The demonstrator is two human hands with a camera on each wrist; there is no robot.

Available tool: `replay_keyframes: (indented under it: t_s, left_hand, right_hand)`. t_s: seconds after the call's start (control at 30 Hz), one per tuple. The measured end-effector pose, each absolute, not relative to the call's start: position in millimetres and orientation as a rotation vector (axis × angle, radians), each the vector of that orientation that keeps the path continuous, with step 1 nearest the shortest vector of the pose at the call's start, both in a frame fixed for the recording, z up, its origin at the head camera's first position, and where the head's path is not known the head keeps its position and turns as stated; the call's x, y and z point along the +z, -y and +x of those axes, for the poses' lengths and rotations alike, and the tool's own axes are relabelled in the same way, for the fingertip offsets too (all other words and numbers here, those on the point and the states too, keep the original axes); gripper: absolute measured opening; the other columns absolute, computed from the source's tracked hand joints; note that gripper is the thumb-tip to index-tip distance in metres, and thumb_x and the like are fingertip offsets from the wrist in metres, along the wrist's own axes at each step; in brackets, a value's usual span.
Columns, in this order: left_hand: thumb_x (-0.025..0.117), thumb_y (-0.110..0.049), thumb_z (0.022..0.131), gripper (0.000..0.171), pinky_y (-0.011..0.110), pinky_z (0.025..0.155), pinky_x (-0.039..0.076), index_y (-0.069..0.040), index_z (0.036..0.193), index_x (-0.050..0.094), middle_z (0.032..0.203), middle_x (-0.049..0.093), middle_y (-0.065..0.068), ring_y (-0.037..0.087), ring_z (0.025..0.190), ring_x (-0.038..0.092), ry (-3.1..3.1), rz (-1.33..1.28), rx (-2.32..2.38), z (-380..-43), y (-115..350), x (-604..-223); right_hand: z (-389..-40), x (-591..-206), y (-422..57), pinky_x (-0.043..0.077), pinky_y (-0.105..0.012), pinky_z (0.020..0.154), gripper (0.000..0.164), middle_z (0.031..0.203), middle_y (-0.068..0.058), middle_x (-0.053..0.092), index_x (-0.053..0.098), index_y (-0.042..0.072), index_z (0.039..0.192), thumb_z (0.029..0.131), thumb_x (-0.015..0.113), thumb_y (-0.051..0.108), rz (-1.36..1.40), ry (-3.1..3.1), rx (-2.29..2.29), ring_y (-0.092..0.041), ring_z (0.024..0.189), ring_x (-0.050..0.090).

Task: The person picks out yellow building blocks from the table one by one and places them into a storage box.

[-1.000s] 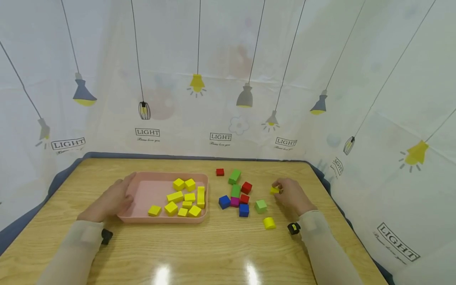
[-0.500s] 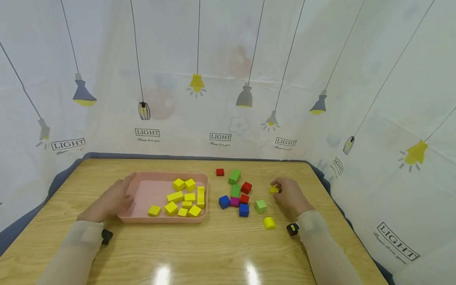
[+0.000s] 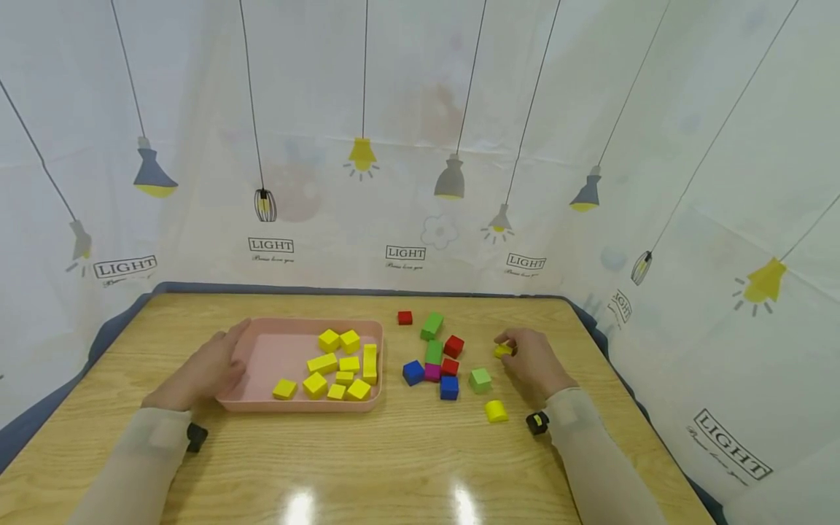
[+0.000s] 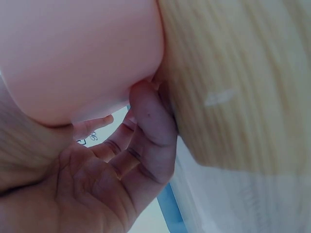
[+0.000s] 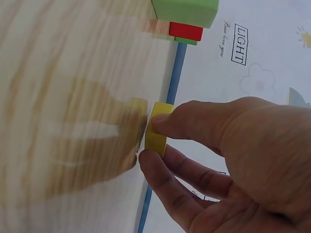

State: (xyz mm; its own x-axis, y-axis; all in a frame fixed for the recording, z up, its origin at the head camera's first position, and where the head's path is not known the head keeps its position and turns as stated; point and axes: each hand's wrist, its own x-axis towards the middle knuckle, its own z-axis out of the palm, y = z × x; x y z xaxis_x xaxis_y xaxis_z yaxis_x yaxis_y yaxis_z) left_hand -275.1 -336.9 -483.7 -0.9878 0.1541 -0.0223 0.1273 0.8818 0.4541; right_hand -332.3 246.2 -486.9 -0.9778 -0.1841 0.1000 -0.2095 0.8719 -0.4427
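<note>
A yellow block is pinched between the thumb and fingers of my right hand, just above or on the table at the right. In the right wrist view, the thumb presses one face of this flat yellow block and fingertips meet its lower end. My left hand grips the left side of a pink tray. The left wrist view has a bent finger against the tray's underside edge. Several yellow blocks lie in the tray, mostly in its right half.
Between tray and right hand sit loose blocks: blue, red, green and magenta. A light green block and a yellow rounded block lie nearer. Behind the wooden table hangs a printed curtain.
My right hand has shifted very slightly left with the yellow block still pinched. The left hand and the tray have stayed put.
</note>
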Motion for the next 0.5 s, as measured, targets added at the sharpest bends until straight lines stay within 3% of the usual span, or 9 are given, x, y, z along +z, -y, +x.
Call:
replay_keyframes:
  t_s: [0.5]
  left_hand:
    - [0.059, -0.010, 0.099, 0.078, 0.071, 0.101, 0.034, -0.002, 0.160, 0.011, 0.142, 0.036, 0.040, 0.054, 0.124, 0.043, -2.990, 0.216, 0.693, -276, 336, -484]
  right_hand:
    - [-329, -474, -236, 0.054, -0.045, 0.088, 0.033, 0.114, -0.009, 0.066, 0.069, 0.011, 0.122, 0.089, 0.074, 0.007, 0.380, 2.931, 0.682, -0.026, 0.098, 0.060]
